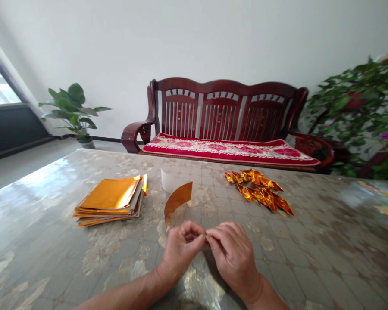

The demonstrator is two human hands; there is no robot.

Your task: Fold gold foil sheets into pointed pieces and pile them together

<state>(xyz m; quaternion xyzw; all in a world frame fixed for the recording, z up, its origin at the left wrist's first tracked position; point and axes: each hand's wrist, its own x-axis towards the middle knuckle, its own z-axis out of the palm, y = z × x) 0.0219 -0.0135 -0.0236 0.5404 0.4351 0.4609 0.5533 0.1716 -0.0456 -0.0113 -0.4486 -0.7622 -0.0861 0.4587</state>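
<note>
Left hand (184, 247) and right hand (234, 254) are meeting fingertip to fingertip above the patterned table (123, 258), thumbs and forefingers pinching; what they're gripping is too small to tell. A curled gold sheet (178, 199) is resting on the table just beyond the left hand, bending in an arc. Farther left, a stack of gold sheets (108, 193) is sitting with edges uneven. Folded gold pieces (261, 193) are lying in a loose cluster beyond the right hand, off to the right. A wooden bench (223, 112) is standing behind the table, a red floral cover (226, 147) lying on its seat.
</note>
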